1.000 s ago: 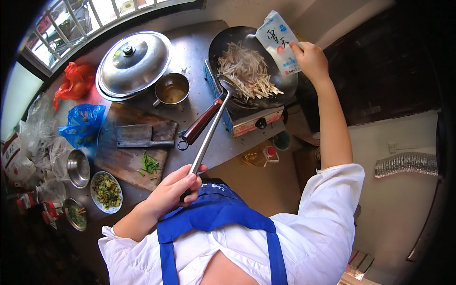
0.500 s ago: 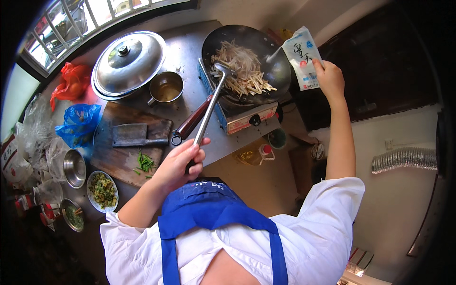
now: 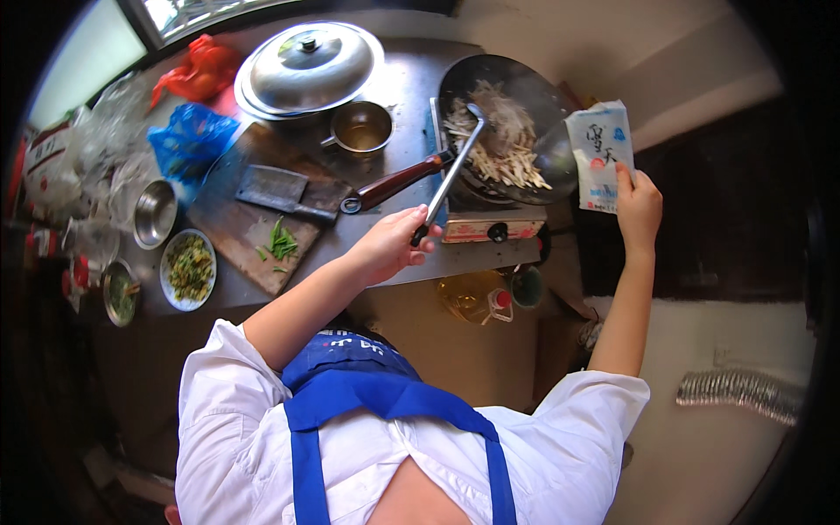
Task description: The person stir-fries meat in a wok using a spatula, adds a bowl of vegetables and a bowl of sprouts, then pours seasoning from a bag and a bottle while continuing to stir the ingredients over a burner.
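Note:
My left hand (image 3: 401,243) is closed around the handle of a metal wok spatula (image 3: 452,175). The spatula's head rests among pale strips of food (image 3: 512,157) in a dark wok (image 3: 558,131). Below the spatula's shaft runs the wok's brown handle (image 3: 398,182), which I am not holding. On the right, my right hand (image 3: 640,210) pinches a white seasoning packet (image 3: 599,144) with blue and red print by its lower edge. The packet is upright beside the wok's right rim. Whether its top is cut open, I cannot tell.
The wok sits on a portable gas stove (image 3: 472,229). Left of it are a metal pot (image 3: 361,129), a lidded pan (image 3: 306,66), a cleaver (image 3: 273,188) and cut greens (image 3: 282,241) on a cutting board (image 3: 241,249), and a food plate (image 3: 189,269). An oil jug (image 3: 468,297) stands below.
The view has shifted, so the counter sits further right in it. My left hand and the spatula have moved closer to the wok. The packet is still in my right hand beside the rim.

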{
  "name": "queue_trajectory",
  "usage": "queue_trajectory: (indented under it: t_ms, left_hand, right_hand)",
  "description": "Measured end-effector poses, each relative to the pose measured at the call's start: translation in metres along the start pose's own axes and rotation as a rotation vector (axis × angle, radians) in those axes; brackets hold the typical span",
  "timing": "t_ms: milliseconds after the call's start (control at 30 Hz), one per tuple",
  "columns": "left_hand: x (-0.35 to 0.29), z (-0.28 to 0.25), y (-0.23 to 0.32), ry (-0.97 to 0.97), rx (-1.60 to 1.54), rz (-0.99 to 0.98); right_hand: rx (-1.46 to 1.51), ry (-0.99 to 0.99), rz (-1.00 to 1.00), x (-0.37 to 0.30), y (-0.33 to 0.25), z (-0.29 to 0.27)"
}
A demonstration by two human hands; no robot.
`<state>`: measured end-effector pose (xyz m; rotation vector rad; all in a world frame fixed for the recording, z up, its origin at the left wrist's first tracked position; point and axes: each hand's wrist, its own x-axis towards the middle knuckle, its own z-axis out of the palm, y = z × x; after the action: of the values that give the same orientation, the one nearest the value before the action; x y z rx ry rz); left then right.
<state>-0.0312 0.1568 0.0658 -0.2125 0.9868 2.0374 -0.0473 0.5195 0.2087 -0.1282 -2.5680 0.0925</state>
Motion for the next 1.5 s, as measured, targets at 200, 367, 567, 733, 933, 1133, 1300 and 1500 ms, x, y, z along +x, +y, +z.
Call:
queue_trajectory:
  t_ms: [200,367,567,733,933,1133,1300,1500]
  left_hand:
    - [-0.081,-0.055,-0.02,0.058,0.567,0.364]
    - [-0.151,-0.094,0.028,0.139,0.784,0.642]
    - [-0.191,-0.185,0.107,0.095,0.386,0.949]
    - [-0.231,-0.319,0.167,0.449,0.311,0.854]
    - [-0.269,-0.555,0.214,1.024,0.425,0.966]
    - [-0.276,-0.667,0.256,1.417,0.407,1.064]
    - [-0.204,-0.38,0.214,0.962,0.811,1.261]
    - [-0.064,-0.134,0.111,-0.198,0.298,0.197]
  right_hand:
    - [0.266,0.165,0.04,-0.022,-0.02,0.024]
    - [0.735,0.342,0.198,-0.065,-0.167,0.036]
    - [1.127,-0.17,0.023,-0.112,-0.41,0.105]
    - [1.099,-0.483,-0.427,-0.102,-0.539,0.155]
    - [0.091,-0.075,-0.225,-0.074,-0.46,0.116]
    - [-0.524,-0.258,0.202,-0.068,-0.317,0.099]
    - [-0.362,-0.701,0.465,-0.086,-0.26,0.096]
    - [-0.09,-0.645,0.266,-0.063,-0.154,-0.036]
